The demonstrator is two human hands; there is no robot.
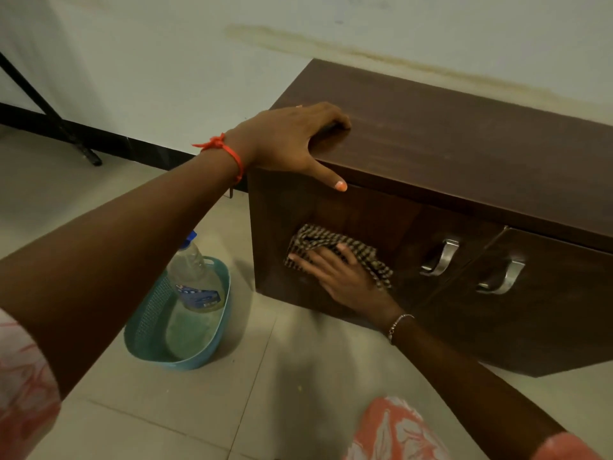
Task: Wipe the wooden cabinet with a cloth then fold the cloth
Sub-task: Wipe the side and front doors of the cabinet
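Observation:
A low dark wooden cabinet (464, 154) stands against the wall, with two doors and metal handles (442, 258). My left hand (292, 141) rests over the cabinet's top left front corner, fingers on the top and thumb down the front edge. My right hand (338, 277) lies flat on a checked brown cloth (331, 242), pressing it against the left door's front. The cloth is bunched, and its edges stick out above and to the right of my fingers.
A teal plastic basket (149, 313) sits on the tiled floor left of the cabinet, holding a clear bottle (194, 277) with a blue cap. A black metal stand leg (49, 111) crosses the far left by the wall. My knee in orange patterned fabric (394, 429) is at the bottom.

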